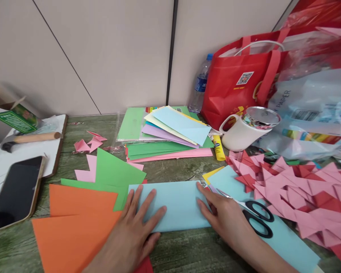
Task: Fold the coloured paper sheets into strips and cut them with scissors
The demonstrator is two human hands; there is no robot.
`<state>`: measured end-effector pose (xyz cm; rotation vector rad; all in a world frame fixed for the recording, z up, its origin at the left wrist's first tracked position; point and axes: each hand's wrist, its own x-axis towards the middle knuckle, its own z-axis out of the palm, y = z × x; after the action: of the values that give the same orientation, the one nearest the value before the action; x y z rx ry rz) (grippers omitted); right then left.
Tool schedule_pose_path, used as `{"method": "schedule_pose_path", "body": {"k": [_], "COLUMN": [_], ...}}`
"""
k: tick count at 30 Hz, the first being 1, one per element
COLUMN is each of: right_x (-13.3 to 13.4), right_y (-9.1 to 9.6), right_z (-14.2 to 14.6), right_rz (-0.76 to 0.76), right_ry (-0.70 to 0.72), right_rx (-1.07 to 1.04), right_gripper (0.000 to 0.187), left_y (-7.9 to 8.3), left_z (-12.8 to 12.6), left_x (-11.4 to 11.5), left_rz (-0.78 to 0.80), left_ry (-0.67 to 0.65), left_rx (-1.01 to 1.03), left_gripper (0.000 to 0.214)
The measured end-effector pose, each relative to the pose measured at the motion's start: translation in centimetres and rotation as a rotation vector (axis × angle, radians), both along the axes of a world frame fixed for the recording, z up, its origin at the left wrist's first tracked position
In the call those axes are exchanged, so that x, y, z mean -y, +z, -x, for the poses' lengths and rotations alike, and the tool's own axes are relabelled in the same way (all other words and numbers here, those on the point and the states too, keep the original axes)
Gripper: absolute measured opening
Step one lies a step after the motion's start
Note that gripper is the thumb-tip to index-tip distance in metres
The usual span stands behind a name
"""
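A light blue sheet of paper (179, 204), apparently folded into a long rectangle, lies flat in the middle of the table. My left hand (136, 223) is open, its fingers spread over the left part of this sheet. My right hand (226, 212) rests at the right edge, index finger and thumb apart and touching the paper, the other fingers curled under. Beside it, black-handled scissors (258, 218) lie on another light blue strip (292, 242). Orange sheets (74, 235) and green sheets (113, 170) fan out left of and partly beneath my left hand.
Pink and red folded paper pieces (309, 193) pile up at right. Behind stand a white mug (234, 132), glue stick (218, 148), red bag (230, 83) and water bottle (201, 85). Stacked coloured paper (170, 132) sits at the back; a phone (15, 191) and hammer (34, 137) at left.
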<state>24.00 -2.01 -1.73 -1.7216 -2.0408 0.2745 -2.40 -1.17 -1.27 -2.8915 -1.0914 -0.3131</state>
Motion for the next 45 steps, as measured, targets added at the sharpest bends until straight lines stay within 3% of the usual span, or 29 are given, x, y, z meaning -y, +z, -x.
{"method": "schedule_pose_path", "body": {"k": [26,35,40,45], "right_x": [-0.1,-0.4,-0.6,-0.6], "right_y": [0.2,-0.3,1.2,3.8], "right_z": [-0.2,-0.1,0.9,2.2], "right_rz": [0.073,0.045,0.213,0.33], "right_ry": [-0.011,0.008,-0.02,-0.05], "right_rx": [0.019,0.151,0.315,0.504], "right_gripper": [0.045,0.04,0.04,0.039], "left_y": [0.0,0.0,1.5,3.8], "left_z": [-0.1,0.2,-0.8,-3.8], "left_x": [0.0,-0.1,-0.6,-0.7], "left_rz": [0.008,-0.017,-0.027,-0.007], "left_ry": [0.0,-0.013,0.011,0.053], "left_rx": [0.011,-0.047,-0.165,-0.259], "left_gripper": [0.046,0.045,0.037,0.037]}}
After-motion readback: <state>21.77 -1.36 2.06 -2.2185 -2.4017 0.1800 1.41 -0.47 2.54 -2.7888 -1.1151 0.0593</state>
